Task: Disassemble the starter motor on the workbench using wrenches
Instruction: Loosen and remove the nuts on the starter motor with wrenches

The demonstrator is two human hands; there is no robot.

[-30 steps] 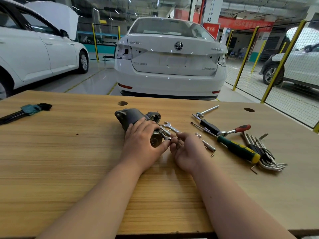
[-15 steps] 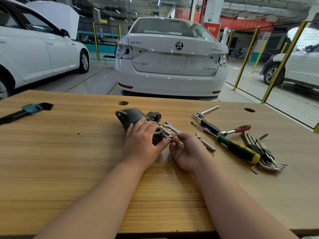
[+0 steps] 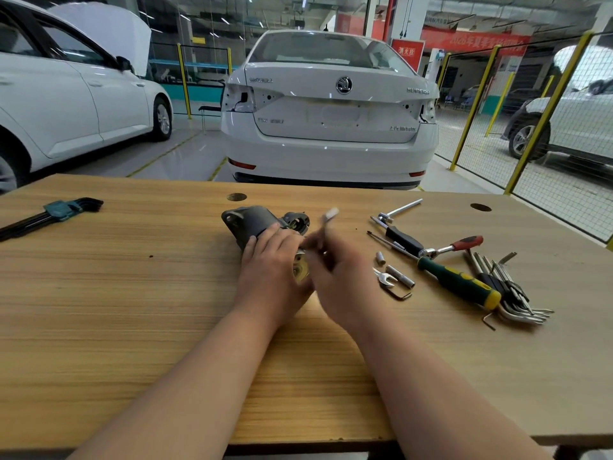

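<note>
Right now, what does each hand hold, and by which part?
Left hand holds the starter round its body. Right hand holds a wrench by its lower end, head up; motion blur hides the exact grip.

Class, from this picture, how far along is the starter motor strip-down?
Done: nothing clearly; the starter motor looks whole on the workbench. In hand: the left hand holds it, the right hand grips a blurred wrench raised by its end. Left: practically all of the taking apart.
</note>
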